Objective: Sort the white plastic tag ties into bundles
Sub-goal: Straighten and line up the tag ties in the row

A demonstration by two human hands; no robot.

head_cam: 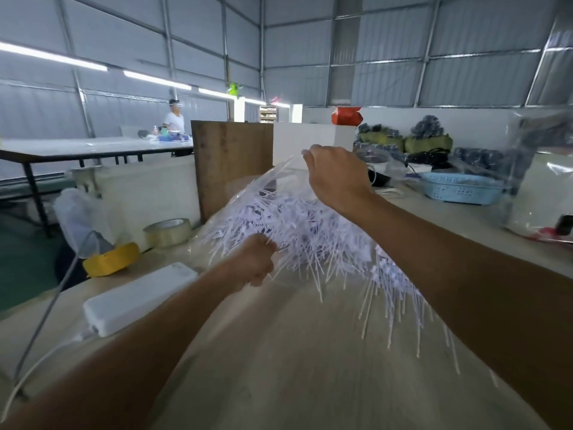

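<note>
One head-worn wide-angle view looks forward and down along both forearms, close over the bench (279, 352), workshop wall beyond.

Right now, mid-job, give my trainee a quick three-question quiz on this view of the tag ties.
1. True or false: the white tag ties lie in tidy bundles on the table.
2. Which hand lifts the clear plastic bag by its upper edge: A left, B right?
3. Fill in: the yellow tape roll sits to the ___ of the white power bank.

Key
1. False: they are a loose tangle, spilling from the bag.
2. B. The right hand pinches the bag's edge, while the left hand closes its grip on ties lower down.
3. Left, and farther back, near the clear tape roll.
</note>
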